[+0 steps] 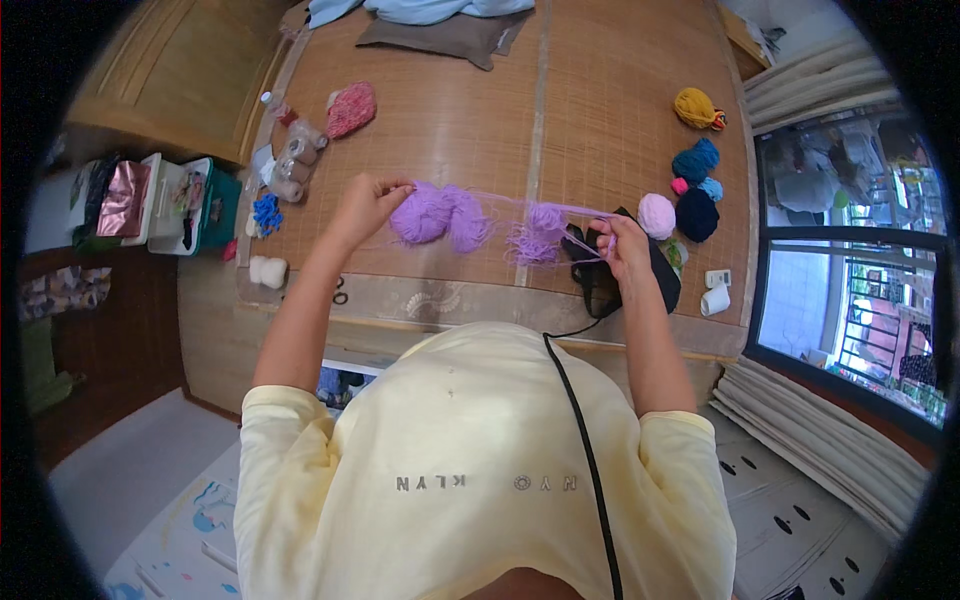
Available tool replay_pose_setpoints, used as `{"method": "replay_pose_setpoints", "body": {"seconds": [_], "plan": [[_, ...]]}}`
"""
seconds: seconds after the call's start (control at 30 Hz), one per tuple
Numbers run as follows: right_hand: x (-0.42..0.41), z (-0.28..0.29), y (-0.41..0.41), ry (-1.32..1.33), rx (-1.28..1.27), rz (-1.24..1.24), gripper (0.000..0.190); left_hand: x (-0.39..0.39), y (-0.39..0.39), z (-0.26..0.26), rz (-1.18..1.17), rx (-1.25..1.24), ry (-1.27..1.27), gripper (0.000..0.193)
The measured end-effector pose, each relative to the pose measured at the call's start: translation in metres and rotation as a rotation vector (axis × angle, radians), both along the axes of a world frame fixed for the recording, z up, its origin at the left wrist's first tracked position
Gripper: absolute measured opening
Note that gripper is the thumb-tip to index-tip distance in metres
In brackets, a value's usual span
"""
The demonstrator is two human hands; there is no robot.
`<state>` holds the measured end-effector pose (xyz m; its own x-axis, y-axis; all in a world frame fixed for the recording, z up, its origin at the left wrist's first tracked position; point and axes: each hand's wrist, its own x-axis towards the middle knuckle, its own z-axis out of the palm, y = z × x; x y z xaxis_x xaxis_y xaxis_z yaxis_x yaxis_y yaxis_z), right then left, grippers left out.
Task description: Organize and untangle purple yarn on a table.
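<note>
A bundle of purple yarn (424, 217) lies on the woven mat (457, 97) in front of me, and my left hand (375, 206) pinches its upper left edge between thumb and fingers. Several purple strands run from this bundle to the right. My right hand (622, 238) grips these strands and a loop of them. Between the hands, nearer the right one, rests a smaller tangle of purple yarn (541, 232) with loose, curly ends. Beneath and beside my right hand is a black bag (660, 277) with a strap.
At right sit a pale pink yarn ball (656, 216), a navy one (697, 214), teal yarn (695, 160), yellow yarn (694, 107) and a white remote (718, 278). At left are pink yarn (352, 109), clear-wrapped rolls (294, 165), white yarn (268, 271) and scissors handles (340, 291).
</note>
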<state>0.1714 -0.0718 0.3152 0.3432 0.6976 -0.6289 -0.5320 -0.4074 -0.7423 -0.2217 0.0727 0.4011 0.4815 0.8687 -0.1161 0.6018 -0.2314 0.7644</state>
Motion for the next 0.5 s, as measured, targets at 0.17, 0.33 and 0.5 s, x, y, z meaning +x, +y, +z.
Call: {"method": "replay_pose_setpoints", "body": {"seconds": [0.17, 0.33, 0.5], "plan": [[0.017, -0.016, 0.002, -0.086, -0.12, 0.081, 0.009, -0.003, 0.003, 0.017, 0.021, -0.268, -0.114, 0.025], [-0.008, -0.003, 0.016, -0.842, -0.083, 0.468, 0.033, 0.014, 0.006, 0.027, -0.161, -0.535, -0.263, 0.021], [-0.103, 0.023, 0.035, -0.604, 0.44, 0.934, 0.049, 0.057, -0.021, 0.007, -0.384, -0.78, -0.409, 0.019]]}}
